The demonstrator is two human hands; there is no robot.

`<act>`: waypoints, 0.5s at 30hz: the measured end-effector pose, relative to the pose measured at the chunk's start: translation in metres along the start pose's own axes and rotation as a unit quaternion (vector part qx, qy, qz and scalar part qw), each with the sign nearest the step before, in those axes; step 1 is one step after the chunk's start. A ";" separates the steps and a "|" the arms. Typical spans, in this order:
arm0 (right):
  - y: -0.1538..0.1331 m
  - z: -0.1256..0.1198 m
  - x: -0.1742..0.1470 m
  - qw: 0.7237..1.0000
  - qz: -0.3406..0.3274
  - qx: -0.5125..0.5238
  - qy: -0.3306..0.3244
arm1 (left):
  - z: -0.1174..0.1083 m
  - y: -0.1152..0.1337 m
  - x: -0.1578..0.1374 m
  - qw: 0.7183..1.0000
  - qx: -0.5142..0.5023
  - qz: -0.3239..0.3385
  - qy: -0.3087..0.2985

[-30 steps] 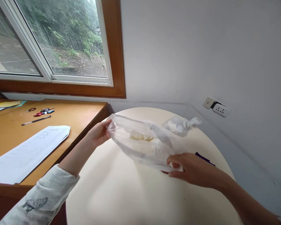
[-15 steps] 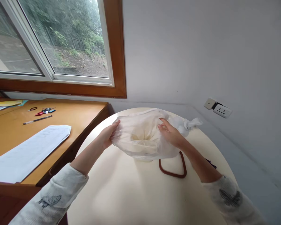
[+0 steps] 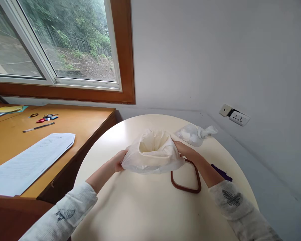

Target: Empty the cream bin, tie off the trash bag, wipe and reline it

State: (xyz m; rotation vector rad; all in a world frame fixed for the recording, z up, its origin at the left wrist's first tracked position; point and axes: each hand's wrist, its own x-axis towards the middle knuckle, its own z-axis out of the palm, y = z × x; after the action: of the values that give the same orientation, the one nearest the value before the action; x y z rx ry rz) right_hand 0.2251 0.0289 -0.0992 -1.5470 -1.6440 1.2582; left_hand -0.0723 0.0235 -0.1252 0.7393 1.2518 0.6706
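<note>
A white translucent plastic bag [image 3: 153,160] is spread over an upright container that it almost wholly hides, and its mouth gapes in the middle. My left hand [image 3: 120,160] is closed on the bag's left side, its fingertips partly tucked behind the plastic. On the opposite side my right hand [image 3: 182,149] grips the bag near its upper right edge, with several fingers hidden. A brown rounded frame [image 3: 185,190] lies on the table just right of the bag, below my right wrist.
The round cream table [image 3: 140,207] bears a knotted clear bag [image 3: 190,134] at the back right and a dark purple item [image 3: 221,172] by my right forearm. On the wooden desk [image 3: 82,124] to the left lie papers [image 3: 35,160], a pen [image 3: 38,127] and keys [image 3: 50,117].
The bag's spread-out edges have come down around the container, so its mouth stands rounder and the knotted bag shows. Both hands have moved lower along the sides.
</note>
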 end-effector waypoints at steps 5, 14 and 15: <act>-0.001 -0.004 -0.007 0.998 -0.055 0.001 0.032 | -0.014 -0.002 -0.022 0.996 0.085 0.013 -0.038; -0.005 -0.008 -0.035 0.905 -0.268 -0.046 0.327 | -0.036 0.009 -0.059 0.868 0.466 0.169 -0.016; -0.010 -0.007 -0.043 0.891 -0.313 -0.083 0.317 | -0.039 0.013 -0.059 0.858 0.480 0.182 -0.016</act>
State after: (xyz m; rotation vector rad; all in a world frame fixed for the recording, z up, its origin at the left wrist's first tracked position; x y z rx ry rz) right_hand 0.2347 -0.0096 -0.0784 -1.1718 -1.6111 0.2322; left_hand -0.1224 -0.0106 -0.0861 1.8412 1.4060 0.2796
